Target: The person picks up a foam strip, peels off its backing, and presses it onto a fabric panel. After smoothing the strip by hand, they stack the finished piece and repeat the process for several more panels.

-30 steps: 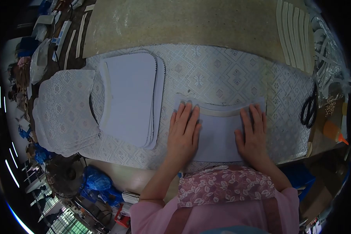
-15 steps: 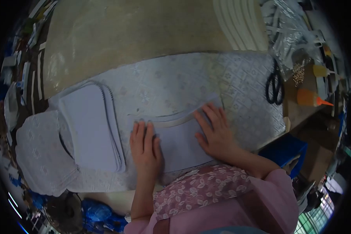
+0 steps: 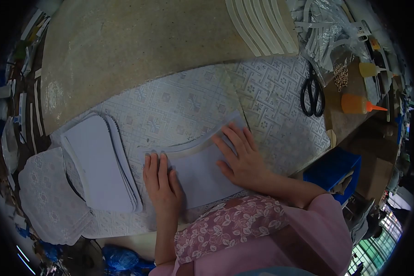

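A curved white panel [image 3: 200,177], like cut fabric or stiff lining, lies flat in front of me. Along its concave upper edge runs a narrow pale strip [image 3: 191,151]. My left hand [image 3: 163,188] rests on the panel's left end, fingertips on the strip and fingers stretched out. On the right end lies my right hand [image 3: 241,158], its fingers spread over the upper edge and strip. Neither hand grips anything. To the left is a stack of similar white panels [image 3: 99,165] with zigzag-cut edges, beside patterned curved pieces [image 3: 46,198].
Patterned cloth [image 3: 280,106] covers the table, with a tan board [image 3: 138,46] behind bearing several curved strips [image 3: 262,27]. At right are black scissors [image 3: 312,94], a plastic bag [image 3: 328,27], an orange bottle [image 3: 354,104] and a yellow bottle [image 3: 368,70]. A blue stool [image 3: 333,172] stands below.
The whole view has shifted, so most things on the table sit slightly farther left. Both hands keep their flat pose on the panel and strip.
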The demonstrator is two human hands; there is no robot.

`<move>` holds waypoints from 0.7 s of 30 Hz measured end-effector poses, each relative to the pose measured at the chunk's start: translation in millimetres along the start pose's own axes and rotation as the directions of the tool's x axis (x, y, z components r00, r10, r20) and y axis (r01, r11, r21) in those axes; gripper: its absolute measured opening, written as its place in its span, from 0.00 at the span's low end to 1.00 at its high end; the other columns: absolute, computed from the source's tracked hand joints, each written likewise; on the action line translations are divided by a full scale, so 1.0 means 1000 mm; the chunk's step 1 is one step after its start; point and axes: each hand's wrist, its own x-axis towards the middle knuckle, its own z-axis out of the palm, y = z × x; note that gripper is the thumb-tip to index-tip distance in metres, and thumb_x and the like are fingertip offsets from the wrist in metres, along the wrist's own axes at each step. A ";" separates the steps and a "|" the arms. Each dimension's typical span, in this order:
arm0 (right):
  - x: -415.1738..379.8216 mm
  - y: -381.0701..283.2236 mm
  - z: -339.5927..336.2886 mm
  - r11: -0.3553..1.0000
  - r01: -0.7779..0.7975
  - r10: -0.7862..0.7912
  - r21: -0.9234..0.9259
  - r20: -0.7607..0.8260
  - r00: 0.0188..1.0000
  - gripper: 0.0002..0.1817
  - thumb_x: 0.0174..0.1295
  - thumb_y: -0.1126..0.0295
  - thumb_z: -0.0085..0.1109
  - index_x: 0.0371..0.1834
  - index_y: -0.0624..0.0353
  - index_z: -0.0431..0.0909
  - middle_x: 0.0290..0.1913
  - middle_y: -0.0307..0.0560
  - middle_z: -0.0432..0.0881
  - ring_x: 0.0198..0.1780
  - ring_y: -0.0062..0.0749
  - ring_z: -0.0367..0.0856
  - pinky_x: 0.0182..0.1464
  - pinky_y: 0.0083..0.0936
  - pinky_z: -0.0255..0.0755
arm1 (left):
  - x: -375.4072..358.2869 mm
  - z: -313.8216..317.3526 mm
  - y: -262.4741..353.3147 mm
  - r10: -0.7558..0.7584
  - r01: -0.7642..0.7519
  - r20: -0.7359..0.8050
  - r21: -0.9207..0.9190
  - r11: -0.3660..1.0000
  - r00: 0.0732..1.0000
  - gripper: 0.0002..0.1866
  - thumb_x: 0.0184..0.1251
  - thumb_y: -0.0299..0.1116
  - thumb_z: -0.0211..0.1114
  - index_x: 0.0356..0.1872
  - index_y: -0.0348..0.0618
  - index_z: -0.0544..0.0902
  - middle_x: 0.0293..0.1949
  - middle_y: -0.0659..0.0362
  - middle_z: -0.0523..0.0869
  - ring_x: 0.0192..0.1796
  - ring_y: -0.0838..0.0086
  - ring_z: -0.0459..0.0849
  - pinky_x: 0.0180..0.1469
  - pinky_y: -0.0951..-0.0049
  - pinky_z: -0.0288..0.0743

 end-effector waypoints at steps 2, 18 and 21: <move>0.000 0.000 0.000 1.000 0.006 -0.006 -0.001 -0.007 1.000 0.36 0.65 0.61 0.62 0.77 0.56 0.66 0.78 0.57 0.59 0.81 0.54 0.55 0.79 0.57 0.50 | 0.000 0.000 -0.001 0.003 -0.003 0.000 -0.001 1.000 1.000 0.21 0.75 0.25 0.57 0.67 0.33 0.77 0.69 0.40 0.74 0.75 0.44 0.69 0.74 0.49 0.63; -0.001 0.000 0.000 1.000 0.017 -0.017 -0.026 -0.007 1.000 0.35 0.67 0.61 0.61 0.76 0.58 0.66 0.78 0.58 0.59 0.81 0.55 0.56 0.78 0.57 0.50 | 0.000 0.000 -0.001 0.000 0.000 0.006 -0.012 1.000 1.000 0.21 0.74 0.24 0.57 0.66 0.31 0.77 0.69 0.40 0.73 0.75 0.44 0.67 0.75 0.49 0.62; 0.000 0.000 0.000 1.000 0.015 -0.015 -0.026 -0.003 1.000 0.35 0.67 0.61 0.61 0.76 0.58 0.66 0.78 0.59 0.59 0.81 0.56 0.56 0.78 0.57 0.51 | 0.001 -0.001 0.001 -0.007 0.007 0.010 -0.008 1.000 1.000 0.21 0.74 0.23 0.57 0.66 0.31 0.77 0.69 0.40 0.73 0.75 0.44 0.68 0.75 0.49 0.62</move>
